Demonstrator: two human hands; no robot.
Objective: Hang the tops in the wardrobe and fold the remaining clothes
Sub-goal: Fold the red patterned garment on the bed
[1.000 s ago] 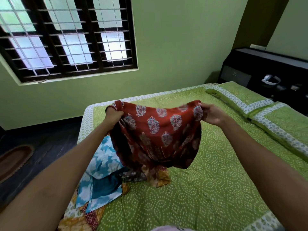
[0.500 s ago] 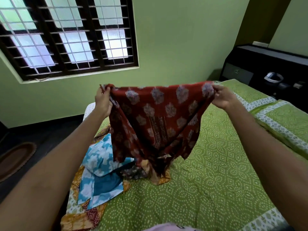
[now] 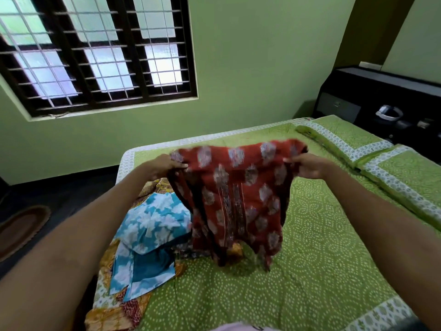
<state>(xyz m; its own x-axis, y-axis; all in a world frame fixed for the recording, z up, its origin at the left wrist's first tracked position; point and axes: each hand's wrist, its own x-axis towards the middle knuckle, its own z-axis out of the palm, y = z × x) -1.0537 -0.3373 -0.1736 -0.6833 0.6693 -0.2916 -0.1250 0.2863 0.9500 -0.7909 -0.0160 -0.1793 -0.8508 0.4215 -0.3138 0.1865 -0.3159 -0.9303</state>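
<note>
Both arms extend forward over the bed (image 3: 310, 271), which carries a green dotted bedspread. The left hand (image 3: 164, 167) grips the upper left edge of a rust-red printed top (image 3: 236, 199), fingers curled into the cloth. The right hand (image 3: 310, 167) grips the upper right edge in the same way. The top hangs spread between the two hands, above the bedspread, its lower hem blurred and reaching down near the other clothes. To the left of it, on the bed, lies a blue and white floral garment (image 3: 152, 225), resting on a yellow patterned cloth (image 3: 112, 316). Two green pillows (image 3: 381, 168) lie at the right edge. A barred window (image 3: 95, 53) is set in the green wall.
</note>
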